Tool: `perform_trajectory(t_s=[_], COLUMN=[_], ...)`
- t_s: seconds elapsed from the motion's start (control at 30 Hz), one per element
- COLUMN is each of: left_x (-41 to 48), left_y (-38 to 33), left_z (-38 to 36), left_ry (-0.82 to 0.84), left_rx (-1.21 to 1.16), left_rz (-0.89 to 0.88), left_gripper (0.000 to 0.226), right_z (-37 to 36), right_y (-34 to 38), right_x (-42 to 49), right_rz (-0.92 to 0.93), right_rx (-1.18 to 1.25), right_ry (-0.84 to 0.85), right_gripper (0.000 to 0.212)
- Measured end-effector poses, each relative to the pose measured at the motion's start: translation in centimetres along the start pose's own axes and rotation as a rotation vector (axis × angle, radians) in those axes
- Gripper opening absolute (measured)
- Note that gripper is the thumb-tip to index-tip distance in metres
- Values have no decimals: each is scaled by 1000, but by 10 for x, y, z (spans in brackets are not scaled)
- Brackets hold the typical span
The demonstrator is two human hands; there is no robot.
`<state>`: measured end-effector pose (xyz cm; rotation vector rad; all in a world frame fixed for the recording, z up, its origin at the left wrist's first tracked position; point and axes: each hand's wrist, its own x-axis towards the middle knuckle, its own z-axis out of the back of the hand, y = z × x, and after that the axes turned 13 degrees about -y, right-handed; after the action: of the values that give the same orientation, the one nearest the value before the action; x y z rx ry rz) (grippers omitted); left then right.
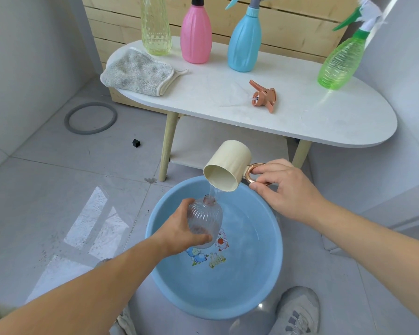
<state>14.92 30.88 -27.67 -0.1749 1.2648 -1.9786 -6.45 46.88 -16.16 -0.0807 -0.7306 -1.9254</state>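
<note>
Bottles, total: five.
- Standing on the tabletop (300,122): four, namely one yellow bottle (156,27), one pink bottle (196,35), one blue bottle (244,42) and one green bottle (340,61).
- Off the tabletop: one clear bottle (205,221), with no head fitted.

Trigger heads fitted: two in view, on the blue and green units. The pink unit has one black top. The top of the yellow unit is out of frame.

Single items:
- One loose spray head (264,96)
- One cup (228,165)
- One basin (281,250)
- One cloth (137,72)
- One grey ring (67,120)
- One small black block (136,143)

Pairs:
- Hands: left hand (179,233), right hand (283,187).
- Shoes: right shoe (298,310), left shoe (125,320), the latter partly hidden.
</note>
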Motion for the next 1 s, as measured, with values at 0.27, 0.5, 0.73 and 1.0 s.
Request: perform_trajectory(t_s=[0.27, 0.5, 0.73, 1.0], left_x=[-1, 0, 3, 6], left_y=[1, 2, 2, 12], left_z=[0, 0, -2, -7], left_ry=[5, -5, 2, 0], left_rx=[5, 14, 2, -11], left_rz=[-5, 0, 10, 36], left_gripper=[99, 100, 102, 95], right_z=[-4, -10, -20, -76], right_y=[-3, -8, -13, -39], right_x=[0, 1, -1, -22], right_rz=[122, 328, 371, -349], right_rx=[-29, -78, -102, 90], right_ry=[-23, -87, -115, 117], right_gripper=[23, 33, 28, 38])
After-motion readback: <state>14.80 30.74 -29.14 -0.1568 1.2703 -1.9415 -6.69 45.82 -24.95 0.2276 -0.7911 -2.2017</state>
